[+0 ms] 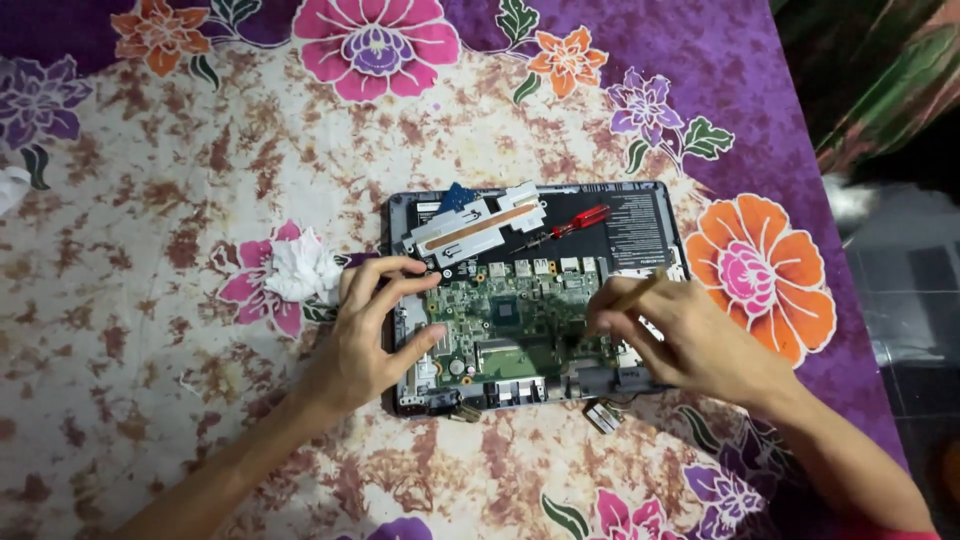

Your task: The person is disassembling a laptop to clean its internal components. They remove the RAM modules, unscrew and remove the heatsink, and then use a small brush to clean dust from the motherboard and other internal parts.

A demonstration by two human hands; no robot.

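Note:
An opened laptop base lies on a flowered cloth, its green circuit board exposed. My left hand rests on the board's left edge, fingers spread, holding nothing. My right hand grips a thin wooden-handled tool, its tip down on the board's right side. A metal heat sink with a copper pipe lies loose across the upper part of the base. A red-handled screwdriver lies beside it on the black battery area.
A crumpled white tissue sits left of the laptop. A small loose part lies on the cloth below the laptop's front edge. The cloth's right edge drops to a dark tiled floor.

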